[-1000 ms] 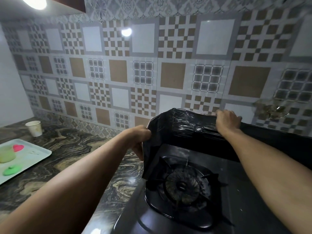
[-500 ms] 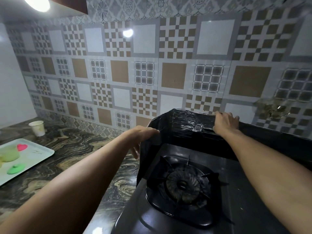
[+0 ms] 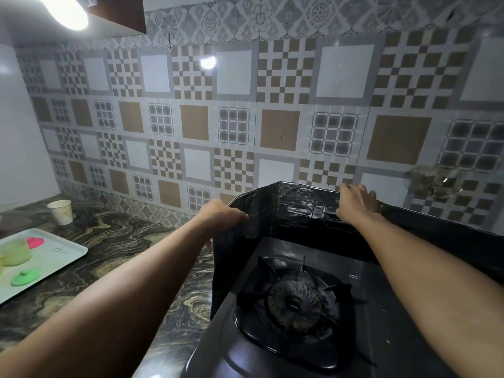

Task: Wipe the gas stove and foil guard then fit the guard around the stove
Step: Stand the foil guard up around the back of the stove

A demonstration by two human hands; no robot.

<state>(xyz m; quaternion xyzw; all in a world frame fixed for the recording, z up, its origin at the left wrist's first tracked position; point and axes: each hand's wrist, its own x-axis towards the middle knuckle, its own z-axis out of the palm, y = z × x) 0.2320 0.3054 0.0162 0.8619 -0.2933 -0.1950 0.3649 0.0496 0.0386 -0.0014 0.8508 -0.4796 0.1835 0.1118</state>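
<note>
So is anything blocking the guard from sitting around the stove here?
Nothing visible does. The guard already stands behind and along the left of the stove, with the left hand and right hand on its top edge. The paper cup and tray sit well left.

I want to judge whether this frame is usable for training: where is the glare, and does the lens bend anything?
Head view: a ceiling lamp blows out the top left corner and mirrors as a bright spot on the wall tiles; the wide lens bows the tile rows; the black foil guard and stove sit dark, with only faint sheen showing the creases.
</note>
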